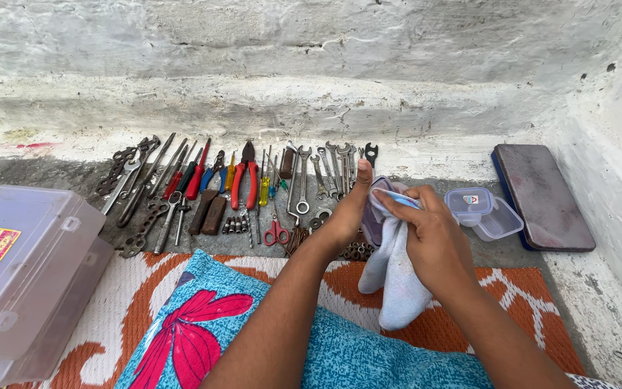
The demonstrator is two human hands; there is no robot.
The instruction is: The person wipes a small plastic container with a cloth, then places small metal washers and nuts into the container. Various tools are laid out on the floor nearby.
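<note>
Setting: makeshift outdoor work spot at floor level, likely a home yard or terrace. Evidence: rough whitewashed wall (311, 43) at 12 o'clock; bare concrete floor (613, 317); row of hand tools (239, 180), spanners and pliers, laid along the wall; woven orange mat (512, 302) at 6 o'clock; clear plastic toolbox (23, 274) at 9 o'clock.

"What's this person wearing, from where you stand?"

"Nothing on the forearms: both are bare to the elbow, no sleeves in sight. No rings, watch or bangles on the hands (397, 216) either."

"And lower down?"

"Turquoise cloth (203, 324) over the lap, printed with a big pink-red flower."
</note>
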